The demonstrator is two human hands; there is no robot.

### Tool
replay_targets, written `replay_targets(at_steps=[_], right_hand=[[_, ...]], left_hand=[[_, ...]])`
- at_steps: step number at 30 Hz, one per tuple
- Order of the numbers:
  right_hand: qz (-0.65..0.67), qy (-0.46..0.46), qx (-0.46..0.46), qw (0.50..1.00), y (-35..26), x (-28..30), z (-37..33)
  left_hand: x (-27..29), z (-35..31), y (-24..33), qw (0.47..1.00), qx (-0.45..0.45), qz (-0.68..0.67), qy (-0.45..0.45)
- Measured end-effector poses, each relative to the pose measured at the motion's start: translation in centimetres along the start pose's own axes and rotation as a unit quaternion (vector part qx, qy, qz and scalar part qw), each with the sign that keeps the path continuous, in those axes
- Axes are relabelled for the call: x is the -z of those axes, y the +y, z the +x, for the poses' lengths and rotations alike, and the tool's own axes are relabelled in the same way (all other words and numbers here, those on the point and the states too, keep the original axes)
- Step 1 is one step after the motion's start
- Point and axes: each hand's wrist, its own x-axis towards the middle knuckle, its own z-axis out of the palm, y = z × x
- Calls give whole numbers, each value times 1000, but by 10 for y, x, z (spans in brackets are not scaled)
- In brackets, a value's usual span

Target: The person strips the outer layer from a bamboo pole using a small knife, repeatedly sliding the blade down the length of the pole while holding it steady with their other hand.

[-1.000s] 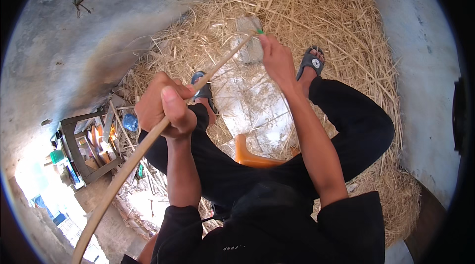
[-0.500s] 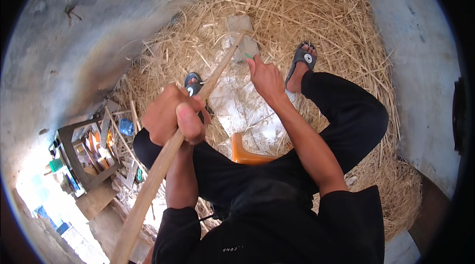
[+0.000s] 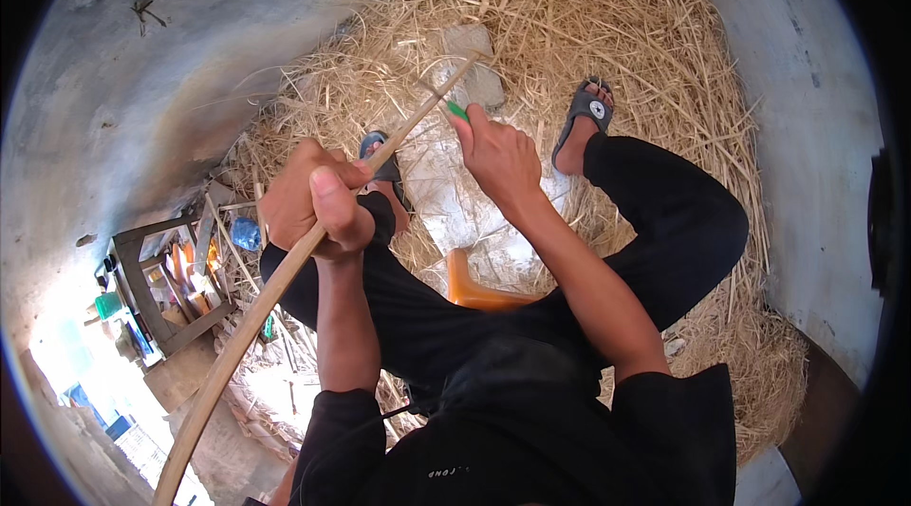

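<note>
A long, pale bamboo strip (image 3: pixel 254 324) runs slantwise from the lower left up to a tip between my feet. Partway along it, my left hand (image 3: pixel 318 200) is closed round the strip, thumb on top. In my right hand (image 3: pixel 503 159) is a small knife with a green handle (image 3: pixel 457 111), held near the strip's far end. Its thin blade meets or crosses the strip there; the exact contact is too small to tell. Below that end lies a grey block (image 3: pixel 482 85) among shavings.
Straw-like shavings (image 3: pixel 588 3) cover the floor round my sandalled feet. An orange plastic seat (image 3: pixel 474 292) shows under my legs. Plastered walls (image 3: pixel 218 22) rise at left and right. At the lower left stands a wooden frame (image 3: pixel 195 330) with assorted items, near a blue bundle (image 3: pixel 246 234).
My right hand has moved left, bringing the knife to the strip. The left hand has shifted slightly left and farther away, and the strip's near end has swung left.
</note>
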Motion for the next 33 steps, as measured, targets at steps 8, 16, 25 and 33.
replay_targets(at_steps=[8,16,25,33], right_hand=[[-47,0,-80,996,67,-52,30],[194,19,107,975,-35,62,-35],[62,74,131,987,-40,48,-42],[-79,24,-70,994,64,-23,8]], left_hand=[[-6,-5,7,999,-23,15,-43],[-1,4,2,999,19,42,-24],[-2,0,5,999,30,22,-8],[-17,-4,13,994,-73,30,-74]])
